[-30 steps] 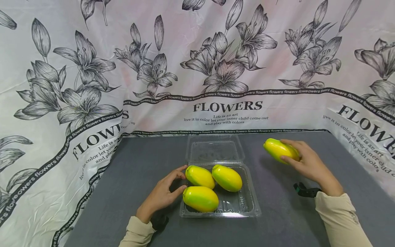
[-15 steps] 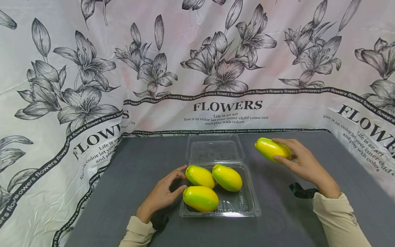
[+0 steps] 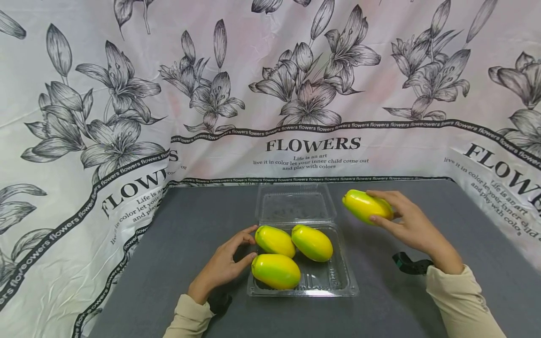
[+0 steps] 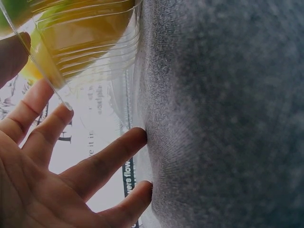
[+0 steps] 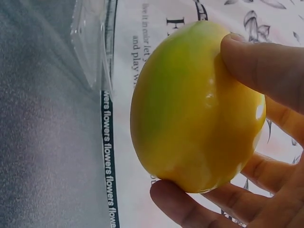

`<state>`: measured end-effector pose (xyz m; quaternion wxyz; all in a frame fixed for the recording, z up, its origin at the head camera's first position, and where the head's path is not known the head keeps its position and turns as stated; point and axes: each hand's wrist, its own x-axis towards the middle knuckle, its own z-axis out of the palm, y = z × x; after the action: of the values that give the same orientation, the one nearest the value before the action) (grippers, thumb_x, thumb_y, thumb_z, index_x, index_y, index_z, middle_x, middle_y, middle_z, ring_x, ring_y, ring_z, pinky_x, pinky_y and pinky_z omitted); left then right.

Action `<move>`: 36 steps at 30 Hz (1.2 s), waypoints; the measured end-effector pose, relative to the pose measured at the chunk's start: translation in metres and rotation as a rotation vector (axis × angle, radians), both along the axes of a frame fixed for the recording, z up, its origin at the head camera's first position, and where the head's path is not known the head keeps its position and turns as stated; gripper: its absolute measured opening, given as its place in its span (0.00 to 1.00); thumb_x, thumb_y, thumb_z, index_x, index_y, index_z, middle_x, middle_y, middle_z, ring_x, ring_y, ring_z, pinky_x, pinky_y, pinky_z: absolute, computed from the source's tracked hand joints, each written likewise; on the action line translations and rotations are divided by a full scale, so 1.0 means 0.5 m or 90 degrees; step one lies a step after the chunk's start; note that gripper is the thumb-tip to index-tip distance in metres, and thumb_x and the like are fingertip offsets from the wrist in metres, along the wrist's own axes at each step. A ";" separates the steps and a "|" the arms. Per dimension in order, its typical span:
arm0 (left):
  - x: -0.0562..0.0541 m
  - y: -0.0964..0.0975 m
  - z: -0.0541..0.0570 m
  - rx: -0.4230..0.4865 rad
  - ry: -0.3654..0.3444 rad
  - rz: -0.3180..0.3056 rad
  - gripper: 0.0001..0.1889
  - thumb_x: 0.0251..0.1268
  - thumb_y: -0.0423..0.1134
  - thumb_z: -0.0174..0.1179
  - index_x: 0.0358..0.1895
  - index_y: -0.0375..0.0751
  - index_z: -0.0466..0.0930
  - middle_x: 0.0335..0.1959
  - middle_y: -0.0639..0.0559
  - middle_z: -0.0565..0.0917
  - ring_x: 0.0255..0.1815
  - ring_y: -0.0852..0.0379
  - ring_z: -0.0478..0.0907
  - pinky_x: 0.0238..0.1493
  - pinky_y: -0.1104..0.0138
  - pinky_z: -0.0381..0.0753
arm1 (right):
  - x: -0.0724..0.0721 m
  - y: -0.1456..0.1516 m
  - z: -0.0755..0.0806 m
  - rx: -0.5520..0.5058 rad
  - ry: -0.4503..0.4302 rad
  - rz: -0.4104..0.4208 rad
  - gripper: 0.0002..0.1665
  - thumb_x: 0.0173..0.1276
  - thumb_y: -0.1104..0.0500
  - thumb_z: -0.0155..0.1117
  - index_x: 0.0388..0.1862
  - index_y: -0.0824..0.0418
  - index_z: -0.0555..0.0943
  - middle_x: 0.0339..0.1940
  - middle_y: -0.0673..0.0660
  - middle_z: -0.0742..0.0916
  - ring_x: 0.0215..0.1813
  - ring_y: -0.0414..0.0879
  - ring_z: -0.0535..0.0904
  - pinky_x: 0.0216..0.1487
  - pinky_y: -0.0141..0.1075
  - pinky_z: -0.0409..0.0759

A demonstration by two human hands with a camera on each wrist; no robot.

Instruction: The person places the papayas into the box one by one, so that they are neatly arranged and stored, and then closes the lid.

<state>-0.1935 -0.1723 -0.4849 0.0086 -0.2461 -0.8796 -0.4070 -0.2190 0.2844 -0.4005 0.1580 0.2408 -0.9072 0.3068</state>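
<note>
My right hand (image 3: 405, 218) grips a yellow-green papaya (image 3: 367, 206) between thumb and fingers, held over the table to the right of the clear plastic clamshell box (image 3: 344, 281). In the right wrist view the papaya (image 5: 190, 114) fills the middle, the thumb on one side and the fingers round the other. The box stands with its lid (image 3: 296, 204) folded back. Inside its base lie a back-left papaya (image 3: 274, 241), a back-right papaya (image 3: 313, 243) and a front-left papaya (image 3: 276, 272). My left hand (image 3: 224, 263) has its fingers spread, with fingertips (image 4: 61, 111) at the box's left rim.
The grey table (image 3: 190, 211) runs back to a white curtain (image 3: 211, 159) with printed flowers, which also closes in both sides. A dark wrist strap (image 3: 410, 264) sticks out beside the right wrist.
My right hand has moved left with the papaya, bringing it closer to the box. The left hand and the other papayas have stayed in place.
</note>
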 end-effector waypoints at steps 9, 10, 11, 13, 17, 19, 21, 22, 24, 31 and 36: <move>-0.001 -0.001 0.000 0.000 0.003 0.001 0.17 0.73 0.52 0.62 0.56 0.49 0.74 0.79 0.62 0.66 0.69 0.50 0.77 0.68 0.44 0.76 | 0.005 -0.015 0.007 -0.005 0.000 0.013 0.36 0.66 0.59 0.74 0.72 0.56 0.74 0.59 0.58 0.82 0.52 0.25 0.70 0.41 0.30 0.83; -0.001 -0.001 0.000 0.000 0.005 0.000 0.17 0.73 0.52 0.61 0.56 0.49 0.74 0.79 0.62 0.66 0.69 0.50 0.78 0.68 0.43 0.76 | 0.006 -0.017 0.008 -0.006 -0.002 0.012 0.36 0.66 0.59 0.74 0.72 0.56 0.74 0.59 0.58 0.82 0.52 0.25 0.70 0.41 0.30 0.83; -0.001 -0.001 -0.001 0.000 0.006 0.000 0.17 0.73 0.52 0.61 0.56 0.49 0.74 0.79 0.62 0.66 0.69 0.50 0.78 0.68 0.43 0.76 | 0.007 -0.019 0.009 -0.007 -0.004 0.012 0.36 0.66 0.59 0.75 0.72 0.55 0.74 0.60 0.58 0.82 0.52 0.25 0.70 0.41 0.30 0.83; -0.001 -0.001 -0.001 0.000 0.007 -0.001 0.17 0.73 0.53 0.61 0.56 0.50 0.74 0.79 0.62 0.66 0.69 0.50 0.78 0.68 0.43 0.76 | 0.009 -0.023 0.011 -0.009 -0.008 0.013 0.36 0.66 0.58 0.75 0.72 0.55 0.74 0.60 0.57 0.82 0.51 0.26 0.71 0.41 0.30 0.83; -0.002 -0.001 -0.002 -0.001 0.010 -0.001 0.17 0.73 0.53 0.61 0.56 0.50 0.74 0.79 0.62 0.65 0.69 0.50 0.78 0.68 0.43 0.76 | 0.014 -0.032 0.016 0.000 -0.015 0.016 0.37 0.65 0.57 0.75 0.72 0.54 0.74 0.60 0.56 0.82 0.50 0.29 0.72 0.41 0.31 0.84; -0.002 -0.001 -0.002 -0.001 0.011 -0.001 0.16 0.73 0.52 0.62 0.56 0.50 0.75 0.79 0.62 0.65 0.69 0.50 0.78 0.68 0.43 0.76 | 0.017 -0.037 0.018 0.006 -0.018 0.020 0.37 0.65 0.56 0.75 0.73 0.53 0.73 0.60 0.55 0.81 0.51 0.30 0.72 0.41 0.32 0.84; -0.002 -0.001 -0.002 -0.001 0.010 0.000 0.16 0.73 0.52 0.62 0.56 0.50 0.75 0.79 0.62 0.65 0.69 0.50 0.77 0.68 0.43 0.76 | 0.019 -0.043 0.020 0.007 -0.023 0.026 0.38 0.65 0.56 0.76 0.72 0.53 0.73 0.60 0.55 0.81 0.51 0.31 0.73 0.41 0.32 0.85; -0.002 -0.001 -0.002 -0.001 0.009 0.001 0.16 0.73 0.51 0.62 0.56 0.50 0.75 0.79 0.62 0.65 0.69 0.50 0.77 0.68 0.43 0.76 | 0.021 -0.046 0.021 0.007 -0.027 0.029 0.38 0.64 0.56 0.76 0.72 0.53 0.73 0.60 0.55 0.81 0.51 0.31 0.73 0.41 0.32 0.85; -0.002 -0.001 -0.002 0.000 0.007 0.001 0.16 0.73 0.51 0.62 0.56 0.50 0.75 0.79 0.62 0.65 0.69 0.50 0.77 0.68 0.43 0.76 | 0.023 -0.051 0.022 0.006 -0.033 0.038 0.38 0.64 0.56 0.76 0.72 0.54 0.74 0.60 0.55 0.81 0.50 0.32 0.74 0.40 0.32 0.85; -0.001 0.000 -0.001 0.003 -0.001 0.002 0.17 0.73 0.53 0.61 0.56 0.50 0.74 0.79 0.63 0.65 0.70 0.50 0.76 0.68 0.43 0.75 | 0.032 -0.069 0.022 -0.008 -0.046 0.108 0.35 0.62 0.57 0.78 0.68 0.54 0.77 0.57 0.52 0.84 0.49 0.33 0.77 0.40 0.32 0.86; -0.001 0.000 -0.001 0.003 -0.002 0.001 0.16 0.73 0.52 0.62 0.56 0.50 0.75 0.79 0.63 0.65 0.70 0.50 0.76 0.69 0.43 0.75 | 0.040 -0.084 0.023 -0.008 -0.061 0.145 0.33 0.61 0.55 0.78 0.65 0.50 0.79 0.55 0.48 0.85 0.50 0.34 0.79 0.44 0.33 0.86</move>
<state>-0.1942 -0.1724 -0.4855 0.0078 -0.2447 -0.8789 -0.4093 -0.1991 0.2426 -0.3889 0.0800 0.3264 -0.8784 0.3397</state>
